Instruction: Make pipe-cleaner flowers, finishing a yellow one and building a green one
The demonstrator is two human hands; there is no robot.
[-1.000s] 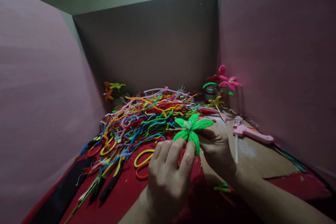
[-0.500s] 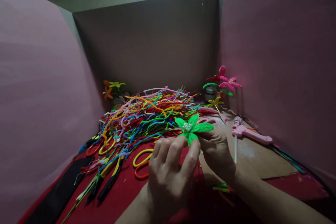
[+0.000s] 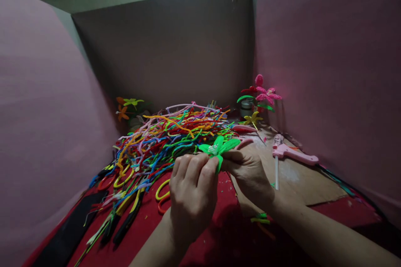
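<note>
A green pipe-cleaner flower (image 3: pixel 223 147) with pale stamens at its centre is held up between my two hands. My left hand (image 3: pixel 194 187) is closed, its thumb and fingers pinching the flower's near petals from the left. From the right, my right hand (image 3: pixel 249 175) grips it with closed fingers, at or behind the base; the exact hold is hidden. Just beyond lies a large heap of coloured pipe cleaners (image 3: pixel 175 133). Scissors with yellow and red handles (image 3: pixel 161 192) lie beside my left hand, partly covered by it.
A pink glue gun (image 3: pixel 294 153) lies on a cardboard sheet (image 3: pixel 313 183) at the right. Black-and-yellow pliers (image 3: pixel 129 217) rest on the red cloth (image 3: pixel 150 238). Finished pink flowers (image 3: pixel 267 95) stand at the back right, orange flowers (image 3: pixel 123 112) at the back left. Pink side walls (image 3: pixel 46 91) enclose the space.
The green flower has tilted and sits slightly lower between my hands. My left fingers have closed in around its near petals. The whole view has shifted a little.
</note>
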